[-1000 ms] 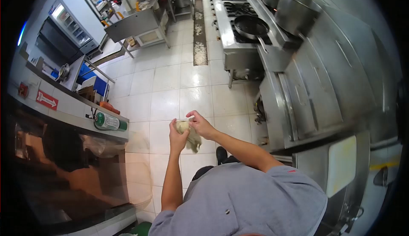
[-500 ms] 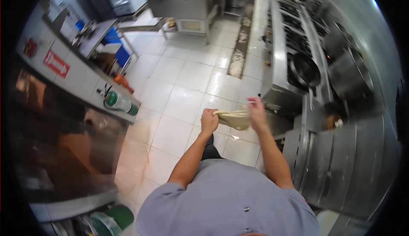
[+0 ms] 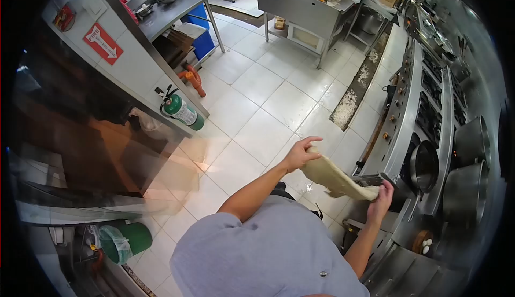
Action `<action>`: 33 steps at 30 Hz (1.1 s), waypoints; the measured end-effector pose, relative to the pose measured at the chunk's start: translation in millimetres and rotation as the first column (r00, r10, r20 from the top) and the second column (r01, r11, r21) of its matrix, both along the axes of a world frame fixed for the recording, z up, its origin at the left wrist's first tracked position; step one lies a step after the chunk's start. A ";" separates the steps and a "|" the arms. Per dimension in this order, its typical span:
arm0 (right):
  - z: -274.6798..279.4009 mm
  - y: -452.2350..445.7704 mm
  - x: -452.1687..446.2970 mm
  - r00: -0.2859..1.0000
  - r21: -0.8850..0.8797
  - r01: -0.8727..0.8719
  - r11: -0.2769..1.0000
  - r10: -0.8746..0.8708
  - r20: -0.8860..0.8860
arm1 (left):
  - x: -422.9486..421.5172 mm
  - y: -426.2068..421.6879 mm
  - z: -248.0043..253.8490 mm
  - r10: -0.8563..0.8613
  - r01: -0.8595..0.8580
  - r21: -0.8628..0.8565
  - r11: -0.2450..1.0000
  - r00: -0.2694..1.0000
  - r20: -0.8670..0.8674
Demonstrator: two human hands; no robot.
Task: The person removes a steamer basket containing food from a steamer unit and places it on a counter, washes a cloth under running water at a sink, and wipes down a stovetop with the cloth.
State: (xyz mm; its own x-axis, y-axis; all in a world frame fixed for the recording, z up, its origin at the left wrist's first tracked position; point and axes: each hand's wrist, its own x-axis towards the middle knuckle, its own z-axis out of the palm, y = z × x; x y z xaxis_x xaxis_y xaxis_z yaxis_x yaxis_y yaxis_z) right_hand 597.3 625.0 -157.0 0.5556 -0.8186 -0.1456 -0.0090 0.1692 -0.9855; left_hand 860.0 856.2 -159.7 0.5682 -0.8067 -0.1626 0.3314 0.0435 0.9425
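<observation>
A pale beige cloth (image 3: 337, 177) hangs stretched in the air in front of my body, slanting down from left to right. It is floppy, with an uneven lower edge. My left hand (image 3: 301, 155) pinches its upper left end, the index finger sticking out past it. At the lower right end, my right hand (image 3: 381, 199) grips the other corner, close to the front of the stove. The cloth partly hides the floor and the stove's corner behind it.
A stove (image 3: 403, 109) runs along the right, bearing a black pan (image 3: 424, 163) and large metal pots (image 3: 464, 192). Eggs (image 3: 427, 245) sit at the lower right. Left are a green fire extinguisher (image 3: 182, 110) and a green bin (image 3: 137, 242). A steel table (image 3: 300, 20) stands ahead.
My hands have moved apart and to the right, the right one lower. The cloth went from bunched and folded to stretched out. My view has turned left.
</observation>
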 end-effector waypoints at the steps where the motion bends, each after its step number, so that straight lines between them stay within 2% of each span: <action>1: 21.5 25.7 16.6 0.992 -0.029 0.109 0.994 -0.107 0.067 | -0.1 -4.1 -3.1 0.003 -0.003 0.013 1.000 1.000 -0.003; 2: 32.0 38.3 25.5 0.969 -0.052 0.217 0.975 -0.208 0.133 | -2.5 -9.9 -8.4 -0.043 0.043 0.018 0.999 0.999 0.018; 3: -26.0 26.5 12.0 1.000 -0.007 0.015 1.000 -0.015 0.007 | -4.4 -19.1 -15.6 -0.087 0.086 0.014 0.996 0.995 0.044; 4: -82.6 13.5 4.1 0.959 0.204 -0.273 0.940 0.282 -0.015 | -4.9 -27.9 -66.6 -0.078 0.087 -0.019 0.996 0.960 0.270; 5: -125.1 19.5 0.9 0.976 0.168 -0.162 0.972 0.184 -0.120 | -5.3 -21.2 -45.4 -0.167 0.140 0.189 0.972 0.977 0.134; 6: -148.5 22.3 6.5 0.974 0.127 -0.053 0.991 0.079 -0.214 | -2.1 -24.1 -48.3 -0.148 0.099 0.329 0.939 0.981 0.125; 7: -141.1 16.3 18.3 0.977 0.133 -0.063 0.989 0.088 -0.194 | 2.2 -24.1 -52.1 -0.126 0.057 0.472 0.880 0.985 0.117; 8: -132.0 12.1 21.4 0.980 0.253 0.045 0.966 0.006 -0.198 | 6.3 -21.8 -55.9 -0.122 0.042 0.488 0.872 0.983 0.135; 9: -116.9 13.2 24.4 0.974 0.374 0.153 0.915 -0.075 -0.215 | 9.6 -19.2 -57.2 -0.074 0.027 0.428 0.903 0.993 0.093; 10: -99.0 5.1 24.7 0.993 0.466 0.021 0.884 0.035 -0.109 | 12.9 -18.1 -58.6 -0.030 0.010 0.362 0.932 0.998 0.050; 11: -78.5 -2.3 22.5 0.993 0.560 -0.091 0.824 0.036 0.108 | 17.0 -18.9 -60.1 -0.033 0.004 0.370 0.929 0.997 0.071; 13: -10.4 18.9 32.8 0.932 0.338 -0.219 0.915 0.094 0.350 | 19.3 -19.0 -64.9 0.061 -0.089 0.261 0.961 0.992 0.113; 14: -25.0 13.8 29.4 0.928 0.338 -0.221 0.915 0.091 0.361 | 20.8 -16.6 -67.0 0.059 -0.090 0.263 0.961 0.990 0.125; 15: -52.7 10.7 20.2 0.924 0.282 -0.381 0.881 0.373 0.084 | 21.2 -11.4 -68.8 -0.071 -0.035 0.393 0.919 0.965 0.251; 16: -85.9 7.5 10.7 0.780 0.272 -0.530 0.803 0.588 -0.215 | 20.1 -8.6 -71.7 -0.214 0.000 0.519 0.855 0.911 0.352; 17: -121.6 7.1 6.2 0.711 -0.031 -0.644 0.764 0.584 -0.393 | 16.2 -6.3 -80.9 -0.222 0.005 0.516 0.856 0.906 0.359; 19: -109.8 8.2 4.3 0.743 0.022 -0.606 0.795 0.577 -0.339 | 7.6 -2.4 -96.8 -0.340 0.038 0.473 0.880 0.746 0.573; 20: -98.7 4.2 -0.7 0.754 0.022 -0.594 0.804 0.566 -0.334 | 2.2 -0.4 -100.5 -0.354 0.050 0.476 0.878 0.738 0.575; 21: -86.0 0.0 -4.6 0.681 -0.182 -0.649 0.739 0.458 -0.571 | -2.0 -0.3 -96.2 -0.400 0.021 0.523 0.852 0.671 0.625; 22: -73.4 -5.7 -7.3 0.596 -0.345 -0.714 0.609 0.272 -0.755 | -2.0 -2.9 -88.7 -0.445 -0.013 0.561 0.827 0.595 0.669; 23: -63.2 -13.3 -12.3 0.606 -0.348 -0.700 0.624 0.261 -0.751 | -0.4 -5.9 -81.1 -0.458 0.000 0.563 0.826 0.582 0.672; 25: -39.5 -28.5 -23.0 0.564 -0.281 -0.721 0.633 0.301 -0.769 | 4.0 -12.8 -59.2 -0.382 0.020 0.491 0.871 0.657 0.650; 26: -23.1 -32.7 -27.1 0.596 -0.314 -0.672 0.670 0.239 -0.766 | 5.7 -14.8 -45.7 -0.408 0.051 0.496 0.867 0.643 0.648; 27: -4.8 -40.8 -26.9 0.607 -0.317 -0.642 0.698 0.210 -0.767 | 8.2 -22.9 -29.7 -0.335 -0.012 0.436 0.900 0.621 0.709; 28: 13.5 -50.8 -26.7 0.807 -0.641 -0.514 0.569 0.068 -0.587 | 10.3 -34.5 -19.6 -0.256 -0.067 0.365 0.929 0.595 0.762; 29: 18.0 -56.7 -31.9 0.884 -0.773 -0.409 0.485 0.002 -0.468 | 12.7 -45.0 -15.2 -0.281 -0.023 0.361 0.932 0.582 0.763; 30: 22.6 -62.6 -37.3 0.939 -0.879 -0.289 0.380 -0.064 -0.337 | 15.8 -54.9 -11.6 -0.197 -0.003 0.241 0.971 0.569 0.799; 31: 17.6 -70.4 -43.8 0.908 -0.581 -0.320 0.749 0.068 -0.413 | 15.1 -64.2 -8.3 -0.102 0.011 0.116 0.993 0.563 0.820; 32: 11.4 -75.0 -48.0 0.888 -0.149 -0.306 0.940 0.225 -0.402 | 5.0 -80.5 -8.3 -0.032 -0.009 0.058 0.998 0.753 0.657; 33: 2.9 -73.7 -49.6 0.894 -0.149 -0.283 0.948 0.204 -0.400 | -2.4 -91.8 -6.4 -0.051 0.015 0.060 0.998 0.751 0.658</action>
State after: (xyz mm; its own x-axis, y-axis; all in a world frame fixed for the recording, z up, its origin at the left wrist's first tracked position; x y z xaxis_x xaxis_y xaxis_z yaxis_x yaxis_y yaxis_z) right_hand 547.7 551.3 -154.1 0.6773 -0.6981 -0.2322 -0.3994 -0.0838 -0.9129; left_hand 857.6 764.4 -166.1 0.5218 -0.8283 0.2039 -0.3722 -0.0061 0.9281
